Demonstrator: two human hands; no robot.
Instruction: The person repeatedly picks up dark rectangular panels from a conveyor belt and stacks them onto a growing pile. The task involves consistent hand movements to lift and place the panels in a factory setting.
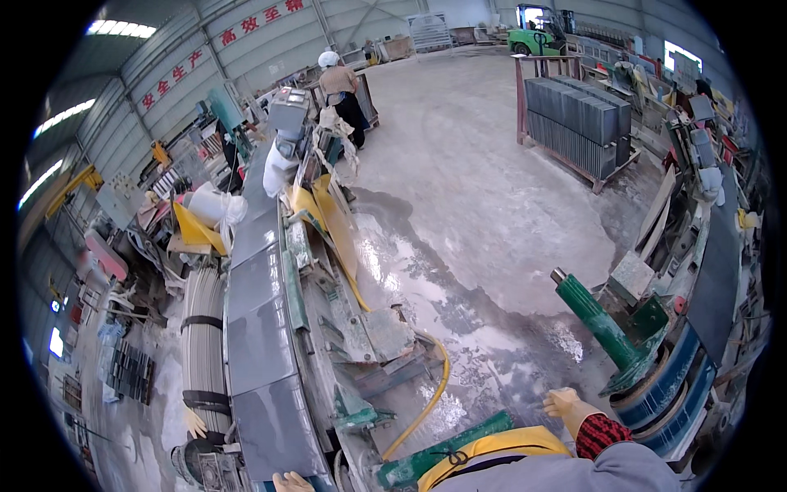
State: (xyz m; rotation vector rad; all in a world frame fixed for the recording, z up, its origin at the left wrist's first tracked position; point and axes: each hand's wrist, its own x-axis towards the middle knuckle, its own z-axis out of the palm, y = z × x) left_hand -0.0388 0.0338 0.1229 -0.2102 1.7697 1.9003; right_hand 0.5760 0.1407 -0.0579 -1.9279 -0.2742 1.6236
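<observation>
Both my hands wear pale yellow gloves. At the lower edge, my left hand (292, 482) is partly cut off; its visible fingers are stretched out by the near end of a dark grey stone slab (277, 422). Whether they touch it, I cannot tell. That slab lies in a row of flat slabs, wet and shiny, running away along a conveyor line. My right hand (564, 403) hangs over the floor to the right, fingers curled in and nothing visible in them. It is nearest to a green ribbed machine column (602, 324) above a blue curved base (668, 402).
A yellow hose (443, 377) curves across the wet floor (459, 238). Left of the conveyor stands a strapped bundle of pale strips (203, 328), with another pale glove (194, 423) below. Further off are a rack of slabs (578, 111), a person (338, 86) and a green forklift (533, 39).
</observation>
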